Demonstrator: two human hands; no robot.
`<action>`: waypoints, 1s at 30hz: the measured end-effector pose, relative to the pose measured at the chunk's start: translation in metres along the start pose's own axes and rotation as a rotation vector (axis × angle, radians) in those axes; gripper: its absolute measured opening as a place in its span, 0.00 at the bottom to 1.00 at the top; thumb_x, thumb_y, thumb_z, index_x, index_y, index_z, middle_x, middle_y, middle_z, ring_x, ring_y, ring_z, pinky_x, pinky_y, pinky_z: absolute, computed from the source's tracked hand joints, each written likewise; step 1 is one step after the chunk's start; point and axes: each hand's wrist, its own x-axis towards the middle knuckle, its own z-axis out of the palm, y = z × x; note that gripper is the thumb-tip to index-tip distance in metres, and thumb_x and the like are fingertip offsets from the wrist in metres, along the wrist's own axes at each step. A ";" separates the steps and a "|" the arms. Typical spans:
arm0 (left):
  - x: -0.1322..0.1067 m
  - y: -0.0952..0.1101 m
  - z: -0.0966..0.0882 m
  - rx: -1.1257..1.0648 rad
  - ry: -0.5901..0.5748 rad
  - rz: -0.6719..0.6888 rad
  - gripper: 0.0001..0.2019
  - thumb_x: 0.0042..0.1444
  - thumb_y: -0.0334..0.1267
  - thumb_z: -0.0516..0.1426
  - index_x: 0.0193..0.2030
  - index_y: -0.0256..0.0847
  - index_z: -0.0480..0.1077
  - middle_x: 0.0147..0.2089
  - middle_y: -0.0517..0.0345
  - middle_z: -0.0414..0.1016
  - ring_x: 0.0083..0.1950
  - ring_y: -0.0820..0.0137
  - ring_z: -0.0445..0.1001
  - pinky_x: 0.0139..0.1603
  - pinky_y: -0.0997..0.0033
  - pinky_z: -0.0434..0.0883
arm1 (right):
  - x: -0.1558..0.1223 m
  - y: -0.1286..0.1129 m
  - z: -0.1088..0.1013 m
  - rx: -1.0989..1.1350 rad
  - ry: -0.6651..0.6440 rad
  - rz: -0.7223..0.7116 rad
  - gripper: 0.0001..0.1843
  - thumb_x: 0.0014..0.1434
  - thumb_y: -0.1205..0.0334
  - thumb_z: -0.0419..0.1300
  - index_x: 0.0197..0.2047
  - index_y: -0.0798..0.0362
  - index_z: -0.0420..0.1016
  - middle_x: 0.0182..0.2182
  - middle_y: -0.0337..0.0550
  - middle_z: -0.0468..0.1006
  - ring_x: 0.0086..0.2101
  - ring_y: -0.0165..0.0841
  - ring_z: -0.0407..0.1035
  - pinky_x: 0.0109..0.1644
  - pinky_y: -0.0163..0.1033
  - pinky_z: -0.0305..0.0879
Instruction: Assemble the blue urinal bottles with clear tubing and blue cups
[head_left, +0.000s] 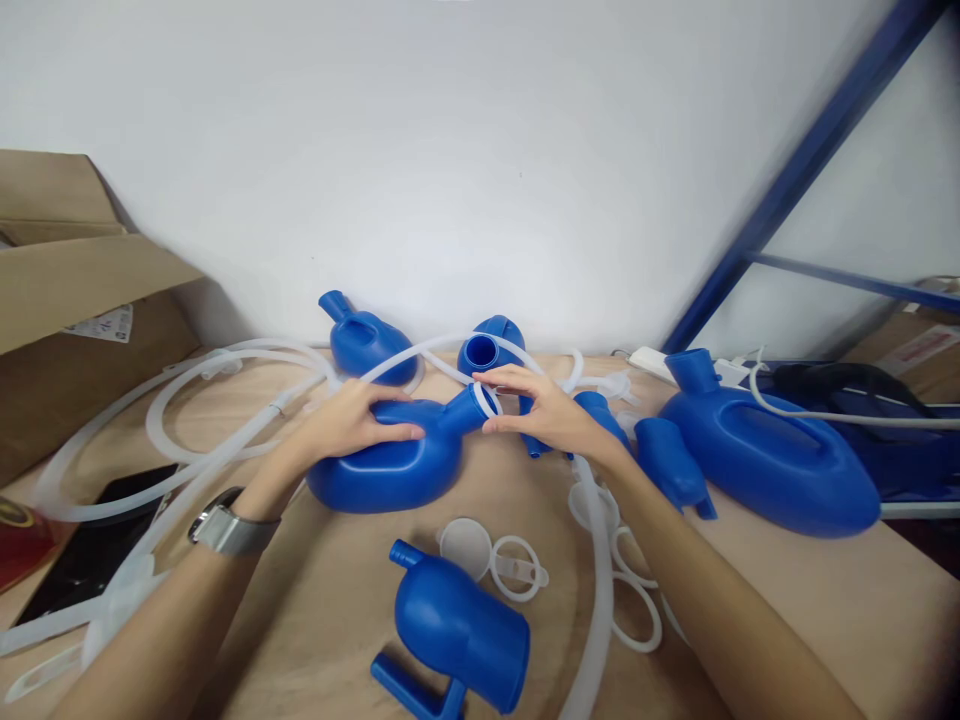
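A blue plastic urinal bottle lies on its side on the table in front of me, its neck pointing right and slightly up. My left hand grips the body at the handle, thumb pressed on top. At the bottle's mouth, my right hand pinches a thin white ring between thumb and fingers; the ring sits at the opening. Nearer to me lies a blue spouted cup-like part with a handle. Between it and the bottle are a round translucent lid and a white tabbed ring.
Clear tubing coils at left over a black tablet-like object, beside a cardboard box. Two blue bottles stand by the wall. A large blue bottle and smaller blue parts lie at right, near a blue metal frame.
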 end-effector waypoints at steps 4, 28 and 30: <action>0.000 0.001 0.000 -0.006 0.007 -0.011 0.31 0.53 0.67 0.61 0.50 0.44 0.83 0.48 0.53 0.86 0.42 0.58 0.81 0.48 0.66 0.74 | -0.002 -0.007 -0.003 -0.088 -0.033 -0.034 0.30 0.57 0.52 0.72 0.63 0.42 0.77 0.63 0.46 0.75 0.63 0.46 0.67 0.70 0.58 0.61; -0.001 0.001 0.000 0.019 0.018 -0.035 0.33 0.53 0.69 0.60 0.52 0.43 0.82 0.50 0.51 0.85 0.45 0.55 0.82 0.51 0.64 0.74 | -0.003 -0.016 0.001 -0.053 -0.039 0.112 0.29 0.63 0.52 0.67 0.66 0.46 0.74 0.63 0.46 0.76 0.61 0.46 0.71 0.65 0.53 0.69; -0.001 0.003 -0.001 0.008 0.018 -0.030 0.33 0.53 0.68 0.60 0.51 0.43 0.82 0.49 0.51 0.85 0.44 0.56 0.82 0.50 0.65 0.73 | -0.003 -0.017 0.001 -0.117 -0.029 0.115 0.30 0.63 0.50 0.66 0.66 0.45 0.73 0.61 0.46 0.77 0.57 0.46 0.73 0.62 0.54 0.70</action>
